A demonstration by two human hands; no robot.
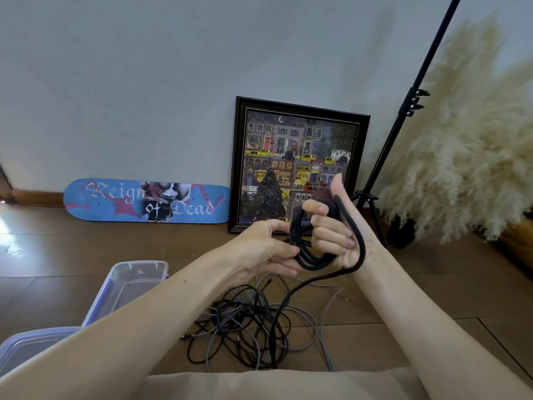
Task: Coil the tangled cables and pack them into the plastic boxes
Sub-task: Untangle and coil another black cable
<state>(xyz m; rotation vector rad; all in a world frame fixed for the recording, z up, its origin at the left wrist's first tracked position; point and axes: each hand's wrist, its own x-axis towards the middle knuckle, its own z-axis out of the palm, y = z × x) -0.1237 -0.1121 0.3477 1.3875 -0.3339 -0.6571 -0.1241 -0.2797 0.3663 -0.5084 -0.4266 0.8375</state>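
So, wall side: skateboard deck (147, 201) on its edge against the wall, framed street-scene picture (300, 151) leaning just beside it, black light stand (403, 116) to the right of that, and pampas grass (467, 140) at the far right.
Floor: wood floor (72, 255), glare at the left edge.
In the way: both forearms cross the lower view. The left one covers part of each box, and the hands hide the picture's lower right corner.
Bottom edge: beige fabric (274, 382), probably the person's lap.
Writing: the deck reads "Reign of Dead" in white gothic letters.
Far box: clear plastic box (135, 281), open top, blue-tinted rim, on the floor just left of the pile.
Near box: second clear box (28, 345) at the lower left. I cannot tell if it is lidded.
Coil: black cable coil (311, 255), several loops, held up between both hands above the floor.
Right hand: right hand (337, 226) has its fingers curled through the loops with the thumb up. One strand wraps round the base of the palm.
Left hand: left hand (265, 249) pinches the coil's left side between thumb and fingers.
Loose end: the strand drops from the right palm into the pile.
Pile: tangled cables (251, 321), black and grey, on the floor below the hands and outside both boxes.
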